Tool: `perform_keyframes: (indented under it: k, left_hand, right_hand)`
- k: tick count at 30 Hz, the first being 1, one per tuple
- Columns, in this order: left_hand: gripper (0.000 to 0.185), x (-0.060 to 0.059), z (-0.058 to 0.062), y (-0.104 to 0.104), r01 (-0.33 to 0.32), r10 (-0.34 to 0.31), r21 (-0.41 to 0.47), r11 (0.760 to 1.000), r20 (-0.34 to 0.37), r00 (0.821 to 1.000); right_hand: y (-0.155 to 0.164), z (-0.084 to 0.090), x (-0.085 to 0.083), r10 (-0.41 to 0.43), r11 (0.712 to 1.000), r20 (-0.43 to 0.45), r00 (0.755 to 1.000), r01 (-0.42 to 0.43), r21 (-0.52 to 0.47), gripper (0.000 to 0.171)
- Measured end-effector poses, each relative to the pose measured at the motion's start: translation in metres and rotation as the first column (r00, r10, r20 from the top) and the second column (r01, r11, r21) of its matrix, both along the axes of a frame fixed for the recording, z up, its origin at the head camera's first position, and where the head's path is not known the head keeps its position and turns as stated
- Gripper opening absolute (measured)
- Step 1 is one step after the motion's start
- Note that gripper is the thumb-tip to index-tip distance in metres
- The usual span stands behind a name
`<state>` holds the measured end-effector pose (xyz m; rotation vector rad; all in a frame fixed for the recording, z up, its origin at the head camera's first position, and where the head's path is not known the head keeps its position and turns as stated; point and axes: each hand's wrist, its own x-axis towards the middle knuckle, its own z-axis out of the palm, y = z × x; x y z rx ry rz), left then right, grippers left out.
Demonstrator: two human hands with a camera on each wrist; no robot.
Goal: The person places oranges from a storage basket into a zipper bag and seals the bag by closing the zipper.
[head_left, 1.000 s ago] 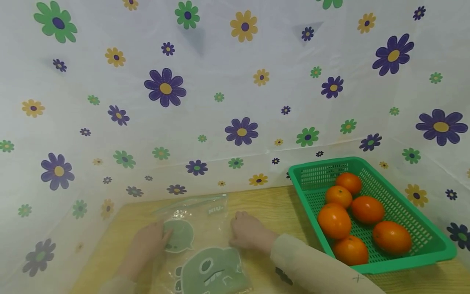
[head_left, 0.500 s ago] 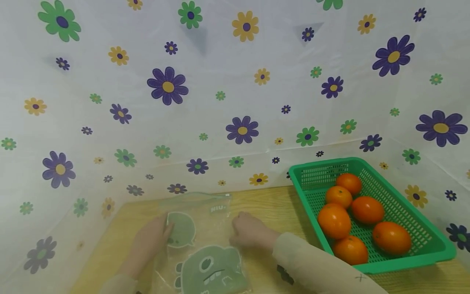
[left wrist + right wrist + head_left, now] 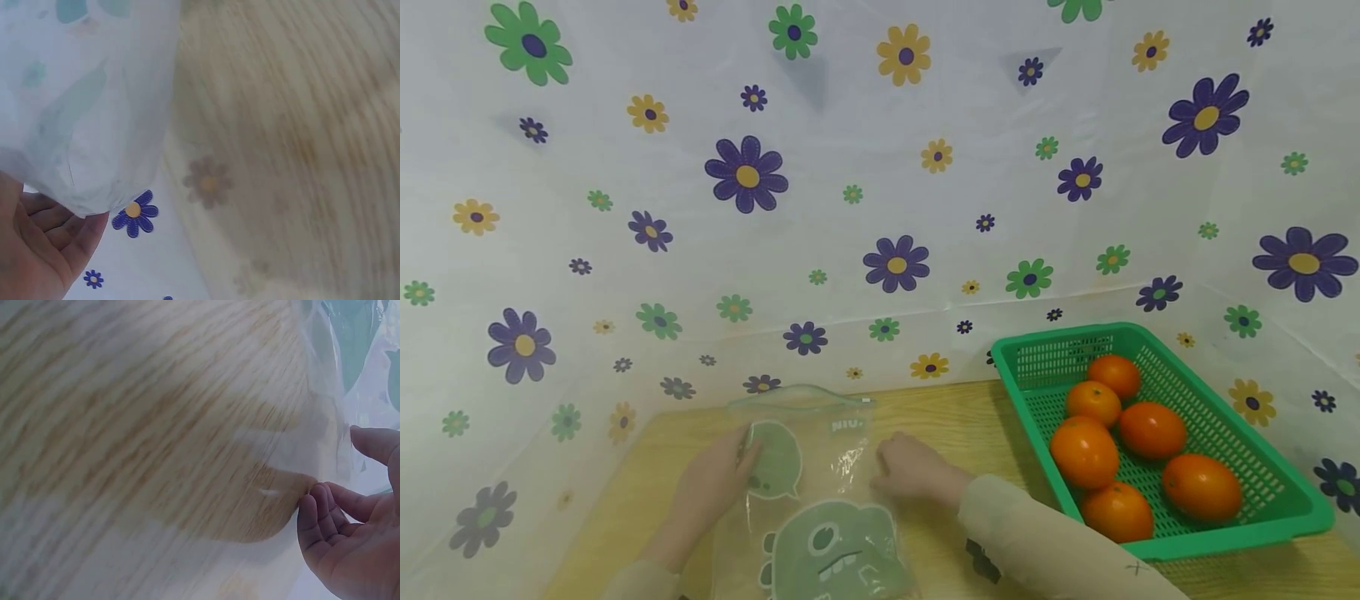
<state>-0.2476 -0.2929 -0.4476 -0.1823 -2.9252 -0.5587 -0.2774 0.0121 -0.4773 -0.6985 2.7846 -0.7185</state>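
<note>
A clear zip bag (image 3: pixel 820 475) printed with green cartoon faces lies on the wooden table (image 3: pixel 955 417). My left hand (image 3: pixel 715 479) grips its left edge near the top. My right hand (image 3: pixel 910 471) grips the right edge at the same height. The bag's top edge arches up between them. In the left wrist view, curled fingers (image 3: pixel 69 234) sit under the bag's (image 3: pixel 87 106) edge. The right wrist view shows my right hand (image 3: pixel 350 531) with bent fingers and thumb at the bag's (image 3: pixel 350 375) clear film.
A green mesh basket (image 3: pixel 1225 540) holding several oranges (image 3: pixel 1082 452) stands at the right of the table. White sheets with a flower print wall in the back and both sides. Bare wood lies between bag and basket.
Both hands have shifted slightly up and inward on the bag. Its top edge has lifted and bowed upward. The basket and oranges have not moved.
</note>
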Motion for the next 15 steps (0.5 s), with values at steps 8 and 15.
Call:
perform_keyframes:
  k: [8, 15]
  left_hand:
    - [0.052, 0.004, 0.018, 0.008, -0.007, 0.006, 0.075, 0.997, 0.007, 1.000]
    - [0.051, 0.008, 0.033, 0.014, 0.033, -0.030, 0.127, 0.991, -0.026, 0.999]
  right_hand:
    - [0.000, 0.003, 0.000, -0.057, 0.979, 0.136, 0.989, 0.082, -0.189, 0.035]
    - [-0.004, 0.007, -0.002, -0.113, 0.920, 0.261, 0.959, 0.199, -0.336, 0.045]
